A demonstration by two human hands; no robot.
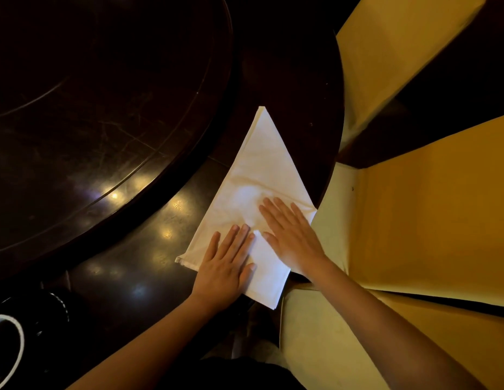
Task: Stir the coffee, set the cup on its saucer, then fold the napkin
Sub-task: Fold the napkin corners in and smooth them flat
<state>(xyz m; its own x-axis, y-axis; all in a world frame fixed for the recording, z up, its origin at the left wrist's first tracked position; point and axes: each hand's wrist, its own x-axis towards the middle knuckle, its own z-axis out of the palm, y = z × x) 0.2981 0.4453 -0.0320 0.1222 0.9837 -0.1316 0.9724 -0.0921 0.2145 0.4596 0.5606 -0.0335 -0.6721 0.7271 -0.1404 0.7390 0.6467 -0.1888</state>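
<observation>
A white cloth napkin [253, 170] lies folded into a long triangle on the dark table, its tip pointing away from me. My left hand [225, 263] rests flat on its near left part, fingers spread. Flat on its near right part, by the table's edge, lies my right hand [290, 235]. Neither hand grips anything. At the bottom left corner a white rim [16, 333] shows, perhaps the cup or its saucer; I cannot tell which.
The dark glossy table [149, 266] carries a large raised round turntable [104, 122] on the left. Yellow-covered chairs [428, 220] stand close on the right, just past the table's curved edge [339, 136].
</observation>
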